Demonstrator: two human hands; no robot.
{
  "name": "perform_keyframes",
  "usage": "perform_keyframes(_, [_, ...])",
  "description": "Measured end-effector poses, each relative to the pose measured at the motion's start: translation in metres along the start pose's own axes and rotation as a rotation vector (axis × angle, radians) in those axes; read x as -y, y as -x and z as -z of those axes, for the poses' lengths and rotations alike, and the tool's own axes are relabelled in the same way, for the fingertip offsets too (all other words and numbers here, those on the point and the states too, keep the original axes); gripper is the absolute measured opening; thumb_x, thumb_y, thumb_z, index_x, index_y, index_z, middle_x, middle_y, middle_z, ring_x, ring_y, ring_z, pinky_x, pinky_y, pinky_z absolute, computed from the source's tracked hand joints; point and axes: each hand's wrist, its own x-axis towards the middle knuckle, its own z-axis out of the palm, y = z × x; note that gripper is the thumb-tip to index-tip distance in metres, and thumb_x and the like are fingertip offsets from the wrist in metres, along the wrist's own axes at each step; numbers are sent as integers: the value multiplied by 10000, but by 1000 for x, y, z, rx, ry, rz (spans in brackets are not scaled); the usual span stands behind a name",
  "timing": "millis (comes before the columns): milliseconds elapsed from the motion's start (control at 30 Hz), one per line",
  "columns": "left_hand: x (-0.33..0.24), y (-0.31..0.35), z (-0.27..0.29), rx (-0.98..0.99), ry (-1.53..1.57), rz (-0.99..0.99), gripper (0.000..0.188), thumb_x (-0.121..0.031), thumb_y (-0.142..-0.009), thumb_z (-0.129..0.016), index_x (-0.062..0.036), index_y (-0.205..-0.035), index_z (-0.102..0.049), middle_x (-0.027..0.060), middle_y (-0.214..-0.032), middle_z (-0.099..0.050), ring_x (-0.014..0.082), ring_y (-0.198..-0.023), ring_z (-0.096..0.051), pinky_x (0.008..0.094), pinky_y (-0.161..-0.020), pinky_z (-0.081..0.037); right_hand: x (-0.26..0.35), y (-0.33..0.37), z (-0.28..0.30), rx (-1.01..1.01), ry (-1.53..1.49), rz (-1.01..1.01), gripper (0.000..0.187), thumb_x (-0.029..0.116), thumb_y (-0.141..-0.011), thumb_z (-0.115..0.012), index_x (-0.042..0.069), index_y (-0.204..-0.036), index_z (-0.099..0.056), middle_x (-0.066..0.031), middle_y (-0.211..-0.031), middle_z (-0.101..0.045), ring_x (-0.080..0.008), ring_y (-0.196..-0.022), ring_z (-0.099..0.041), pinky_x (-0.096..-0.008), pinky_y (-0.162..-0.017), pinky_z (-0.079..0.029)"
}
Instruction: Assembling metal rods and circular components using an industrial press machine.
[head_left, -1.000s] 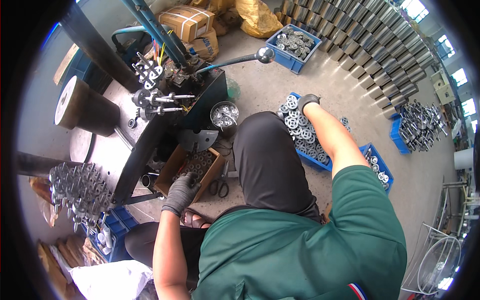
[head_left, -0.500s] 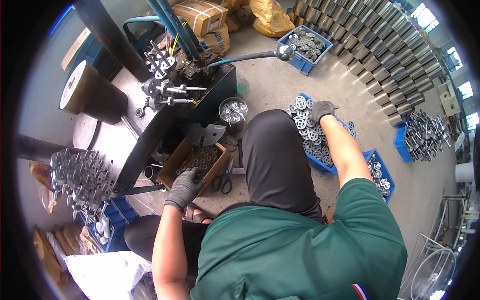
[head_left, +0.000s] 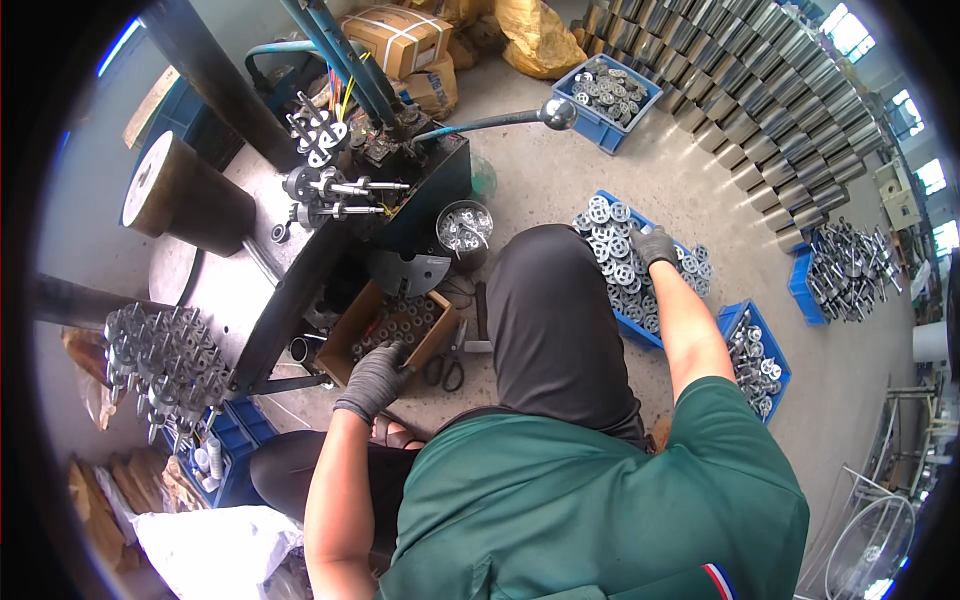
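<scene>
In a dark grey glove, my left hand (head_left: 374, 380) is at the near edge of an open cardboard box (head_left: 434, 342). Its fingers are curled, and what they may hold is hidden. Small metal rings (head_left: 405, 325) lie in that box. My right hand (head_left: 655, 247), gloved alike, reaches over a blue bin (head_left: 638, 333) heaped with round slotted metal discs (head_left: 622, 272). Its fingers bend down among the discs, and I cannot make out what is in them.
Left stands a machine with a lever (head_left: 480, 125) and round metal table (head_left: 215, 300) carrying shafts. A pail (head_left: 465, 228) of small parts, scissors (head_left: 444, 371) and another blue bin (head_left: 783, 375) are on the floor. Stacked steel cylinders (head_left: 740, 110) line the far right.
My right hand has drawn slightly nearer and to the right over the discs, its fingers now lower among them. My left hand has barely shifted at the box edge.
</scene>
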Motion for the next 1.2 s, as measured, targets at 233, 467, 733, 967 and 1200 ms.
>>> perform_keyframes(233, [-23,-12,4,-57,19,-112,363,-292,-877,-705,-58,-1154,-674,228,-1074,-670,427,-1026,-647,511,-911,-513,-102,-44,-13,-175,-105,353,679,548,-814,-659,-17,-1192,-660,-338,-1198,-665,-462,-1131,-659,-498,-963,-511])
perform_keyframes(467, [-25,31,30,-64,-40,-48,459,-362,-901,-682,-64,-1249,-657,223,-1127,-672,396,-1075,-658,496,-941,-514,-44,123,-14,392,-1181,-133,293,509,-908,-648,217,-892,-624,36,-628,-517,-127,-448,-468,-270,-418,-371])
perform_keyframes(733, [-36,26,34,-64,-42,-146,441,-281,-862,-727,-73,-1246,-668,202,-1120,-669,395,-1054,-659,491,-931,-522,-49,107,36,477,-1535,43,281,465,-897,-644,185,-918,-636,3,-645,-564,-178,-541,-565,-307,-452,-427])
perform_keyframes(967, [-42,25,41,-106,-22,-179,441,-272,-837,-718,-77,-1231,-673,220,-1149,-665,417,-1071,-646,501,-933,-517,-24,51,-2,-256,-1032,528,276,227,-895,-699,70,-1109,-620,-59,-828,-657,-179,-656,-634,-311,-597,-515])
perform_keyframes(1200, [-24,31,23,-83,-42,-113,440,-264,-830,-728,-69,-1221,-673,227,-1113,-668,415,-1067,-645,507,-929,-515,-7,62,-52,93,-538,193,222,190,-885,-658,52,-1055,-621,-81,-767,-638,-205,-597,-622,-350,-494,-519])
